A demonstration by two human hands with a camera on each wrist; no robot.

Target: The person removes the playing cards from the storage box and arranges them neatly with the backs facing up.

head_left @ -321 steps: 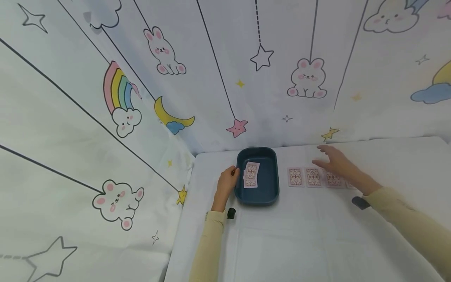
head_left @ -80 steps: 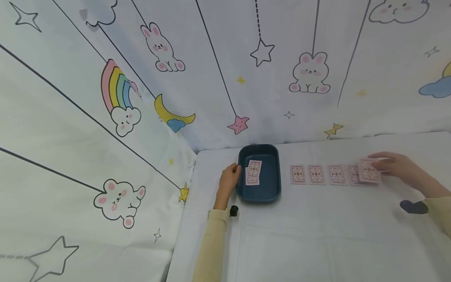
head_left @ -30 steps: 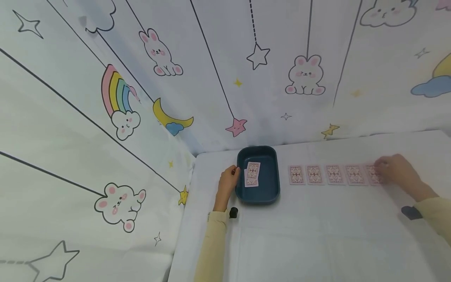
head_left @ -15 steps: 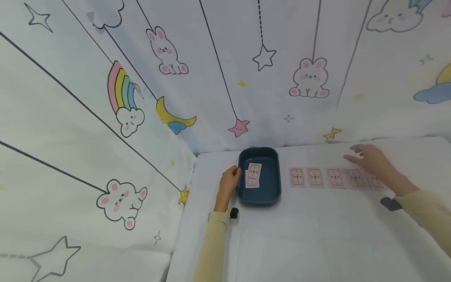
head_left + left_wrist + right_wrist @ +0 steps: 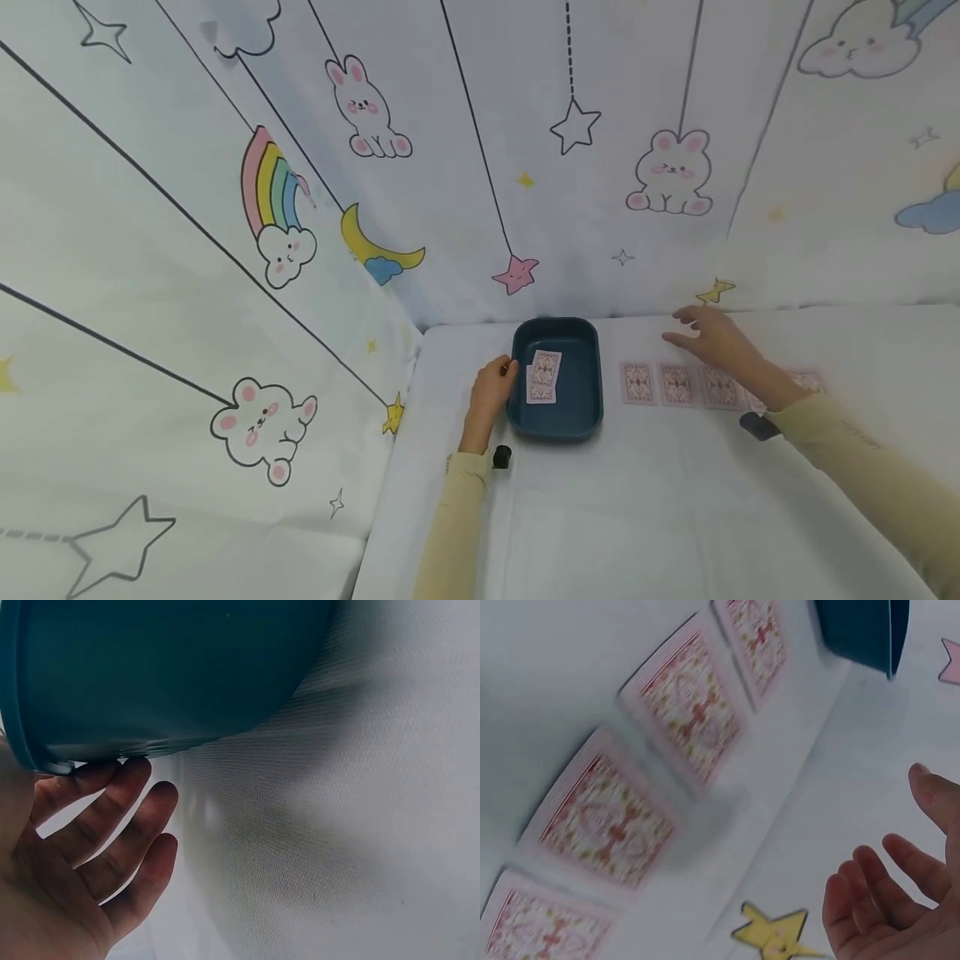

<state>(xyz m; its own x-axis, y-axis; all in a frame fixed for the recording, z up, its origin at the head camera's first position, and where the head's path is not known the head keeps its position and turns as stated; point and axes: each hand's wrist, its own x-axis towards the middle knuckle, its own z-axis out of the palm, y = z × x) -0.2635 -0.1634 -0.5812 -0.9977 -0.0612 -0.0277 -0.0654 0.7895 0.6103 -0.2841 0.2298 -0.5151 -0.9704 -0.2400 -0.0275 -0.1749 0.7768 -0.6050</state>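
Teal plastic makes up the tray (image 5: pixel 558 417), the leftmost thing in play: a shallow, rigid, light dish that would slide easily on the white cloth of the table (image 5: pixel 637 517), best steadied by its rim. The left hand (image 5: pixel 491 398) does just that, its fingers (image 5: pixel 112 825) lying relaxed and nearly straight against the tray's outer wall, gripping nothing. Inside the tray, just to the right of that hand, lie two cards (image 5: pixel 543 377), overlapped and face down. Farther right, well apart from the tray, a row of cards (image 5: pixel 678 384) lies face down on the cloth; I count three plainly, with one or two more partly hidden under the right forearm, so probably five. They are thin, light, flexible and smooth, hard to lift off a flat surface; a fingertip pressing on the back to slide one, or a nail under a short edge, seems the likeliest way to take one. The right hand (image 5: pixel 712 342) hovers just beyond the middle of the row, fingers (image 5: pixel 877 892) loose and spread, holding nothing, touching no card.
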